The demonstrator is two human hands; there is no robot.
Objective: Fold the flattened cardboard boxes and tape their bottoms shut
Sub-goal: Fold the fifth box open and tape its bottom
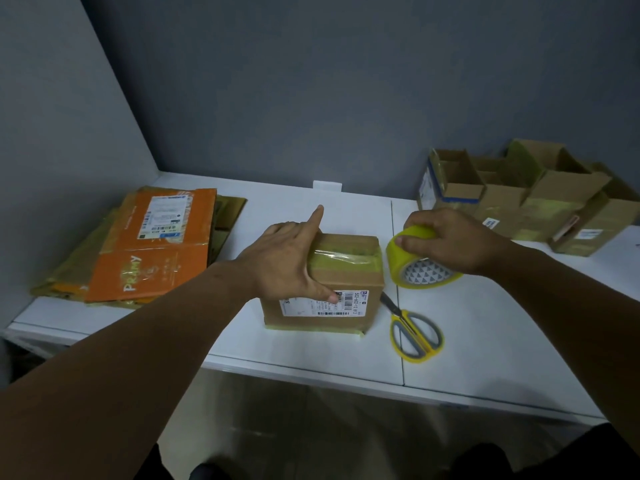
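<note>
A small brown cardboard box (346,271) stands in the middle of the white table (485,323), a strip of tape across its upper face and a white label on its near side. My left hand (287,258) rests on the box's left end, thumb on the near side, index finger pointing up and away. My right hand (453,240) grips a yellow tape roll (415,265) just right of the box, and the tape runs from the roll onto the box top.
Yellow-handled scissors (414,332) lie on the table in front of the roll. A stack of flattened boxes (149,247), orange one on top, lies at the left. Several folded open boxes (530,192) stand at the back right. Grey walls close the back and left.
</note>
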